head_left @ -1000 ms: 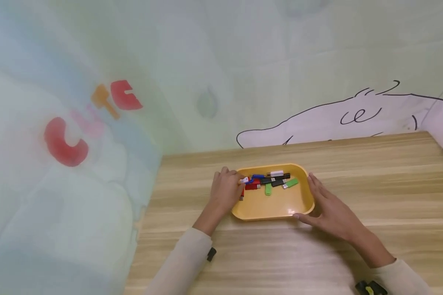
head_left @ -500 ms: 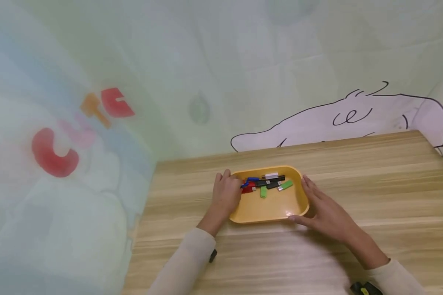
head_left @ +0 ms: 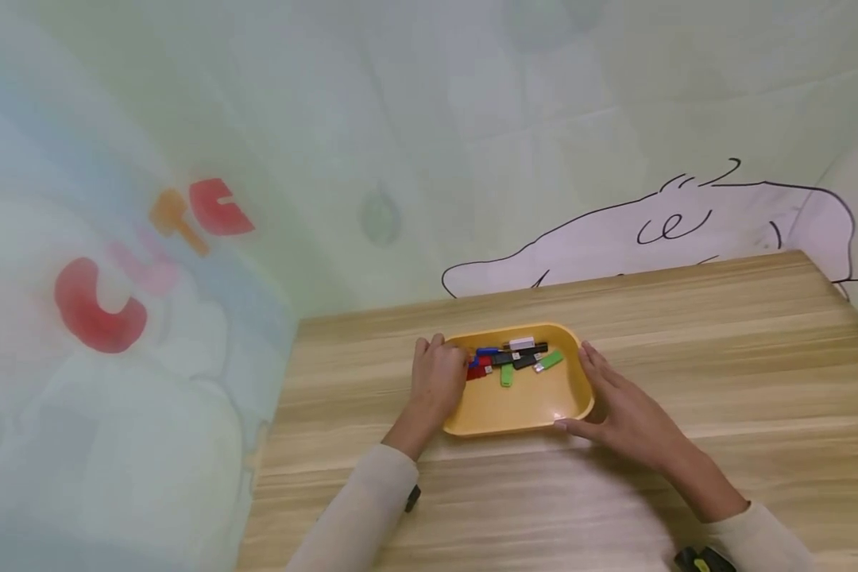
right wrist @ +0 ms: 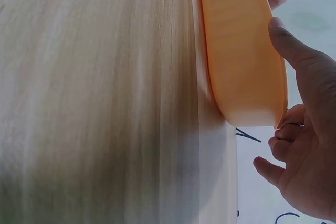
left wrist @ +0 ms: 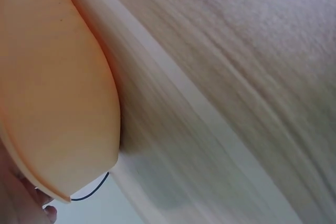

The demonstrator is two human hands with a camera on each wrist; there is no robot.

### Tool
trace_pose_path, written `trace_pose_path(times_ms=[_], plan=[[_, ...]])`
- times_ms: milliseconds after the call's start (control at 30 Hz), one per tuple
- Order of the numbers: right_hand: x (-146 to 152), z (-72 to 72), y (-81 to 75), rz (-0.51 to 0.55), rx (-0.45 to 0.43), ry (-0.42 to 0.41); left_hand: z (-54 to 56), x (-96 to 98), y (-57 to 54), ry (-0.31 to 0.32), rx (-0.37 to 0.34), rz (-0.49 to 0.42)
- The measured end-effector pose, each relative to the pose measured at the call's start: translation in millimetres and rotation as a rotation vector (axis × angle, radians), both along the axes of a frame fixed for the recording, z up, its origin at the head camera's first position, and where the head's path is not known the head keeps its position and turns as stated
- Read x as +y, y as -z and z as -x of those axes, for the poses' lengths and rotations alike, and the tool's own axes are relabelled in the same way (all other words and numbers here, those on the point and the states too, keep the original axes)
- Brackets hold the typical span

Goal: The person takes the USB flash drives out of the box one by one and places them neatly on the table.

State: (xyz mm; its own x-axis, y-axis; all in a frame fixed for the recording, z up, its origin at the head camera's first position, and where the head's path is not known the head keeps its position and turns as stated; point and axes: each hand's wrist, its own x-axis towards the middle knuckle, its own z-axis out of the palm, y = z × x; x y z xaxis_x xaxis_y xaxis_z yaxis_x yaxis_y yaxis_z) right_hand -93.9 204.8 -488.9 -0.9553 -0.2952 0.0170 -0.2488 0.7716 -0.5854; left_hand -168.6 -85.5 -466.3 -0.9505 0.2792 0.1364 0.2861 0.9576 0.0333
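Observation:
A shallow yellow plastic tray [head_left: 522, 413] stands on the wooden table in the head view. Along its far side lies a loose row of USB sticks: a white one [head_left: 522, 343], black ones [head_left: 525, 361], a red one [head_left: 477, 372], a blue one [head_left: 488, 350] and two green ones [head_left: 548, 361]. My left hand [head_left: 438, 377] reaches over the left rim, its fingertips down among the sticks; I cannot tell whether they pinch one. At the near right corner my right hand [right wrist: 310, 124] grips the tray, thumb on the near rim and fingers around the end wall.
The wood-grain table [head_left: 543, 508] reaches back to a wall hanging [head_left: 472, 159] with a line-drawn cartoon figure [head_left: 651, 230]. Another printed sheet [head_left: 129, 413] stands at the left. A black wrist device [head_left: 704, 559] sits below the right sleeve.
The head view has shifted slightly. My left fingers have sunk lower into the tray, and the white piece seen at their tips is out of sight. My right hand keeps its hold.

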Motion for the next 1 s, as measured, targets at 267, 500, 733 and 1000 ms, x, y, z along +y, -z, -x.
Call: trace_pose_path(times_ms=[267, 500, 733, 1000], plan=[[-2.1, -0.6, -0.2, -0.001, -0.003, 0.003, -0.8, -0.2, 3.6, -0.006, -0.012, 0.010], [-2.5, -0.7, 0.7, -0.013, 0.014, 0.007, -4.9, 1.8, -1.0, -0.011, 0.022, 0.016], [-1.1, -1.0, -0.8, -0.019, 0.021, 0.003, -14.4, 2.7, -13.8, -0.030, 0.034, -0.032], [-1.2, -0.5, -3.4, -0.021, 0.006, 0.001, -28.9, 0.5, -24.7, -0.086, 0.049, -0.149]])
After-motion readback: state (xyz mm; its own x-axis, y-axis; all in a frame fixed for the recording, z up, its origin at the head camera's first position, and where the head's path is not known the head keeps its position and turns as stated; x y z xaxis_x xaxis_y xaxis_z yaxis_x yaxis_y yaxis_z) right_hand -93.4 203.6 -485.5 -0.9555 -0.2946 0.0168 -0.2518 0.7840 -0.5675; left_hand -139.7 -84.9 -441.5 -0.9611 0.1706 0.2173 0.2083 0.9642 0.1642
